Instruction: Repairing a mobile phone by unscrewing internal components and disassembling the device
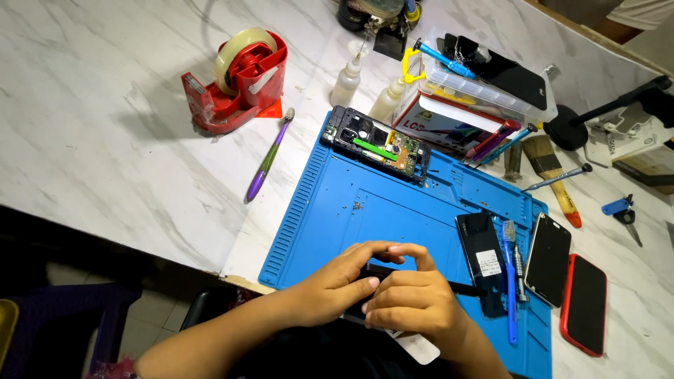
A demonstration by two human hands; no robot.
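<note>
Held part: a thin, flat black part (375,272), mostly hidden under the fingers, so its exact kind cannot be told; a slim dark strip shows past the right hand toward the black phone on the mat.
Where it lies: over the near edge of the blue work mat (393,210), in front of the person, pinched between both hands.
Left hand (337,281): closed around the part from the left, thumb on top, fingers curled along its far edge.
Right hand (414,298): closed on the part from the right, fingertips meeting those of the left hand (the two hands touch).
Opened phone (377,143): at the mat's far edge, back cover off, green board and camera parts exposed, well apart from the hands.
Black phone (483,261): lies on the mat just right of the right hand, a white label on it.
Blue toothbrush (510,281): beside that phone, on its right.
Dark screen (547,258): at the mat's right edge, next to a red-cased phone (584,304) on the desk (105,154).
Tape dispenser (239,81): red, far left on the white marbled desk.
Purple brush (268,158): lies between the dispenser and the mat.
Squeeze bottles (347,81): two, pale, just beyond the opened phone.
</note>
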